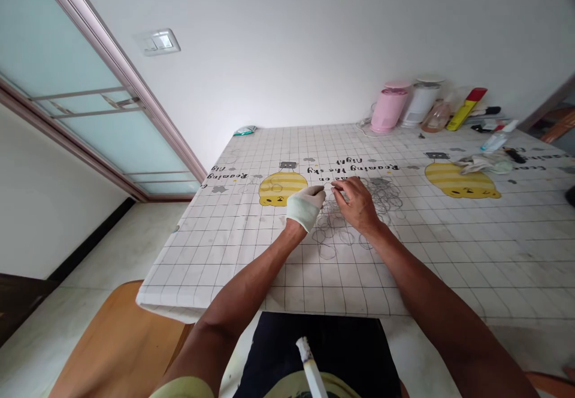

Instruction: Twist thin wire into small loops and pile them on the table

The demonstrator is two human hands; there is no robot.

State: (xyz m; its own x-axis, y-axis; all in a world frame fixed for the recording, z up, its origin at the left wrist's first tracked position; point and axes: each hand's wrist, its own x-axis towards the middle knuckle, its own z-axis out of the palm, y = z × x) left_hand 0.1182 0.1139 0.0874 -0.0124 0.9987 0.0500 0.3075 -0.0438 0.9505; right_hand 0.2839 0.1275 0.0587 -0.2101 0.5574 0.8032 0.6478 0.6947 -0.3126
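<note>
A pile of thin, dark, wire-like rings (389, 200) lies loosely tangled on the checked tablecloth, under and around my hands. My left hand (306, 204) wears a white glove; its fingers are closed in a pinch. Bare, my right hand (357, 205) is also pinched, just to the right of the left one and over the pile. A small thin ring (329, 185) spans the gap between the fingertips of both hands. Whether it is metal or elastic is too fine to tell.
At the back right stand a pink device (390, 109), a white device (421, 103), a bottle (436, 117) and a yellow spray can (467, 109). A crumpled glove (485, 163) lies at right. A cigarette (311, 367) juts in below. A wooden chair (121, 338) stands at left.
</note>
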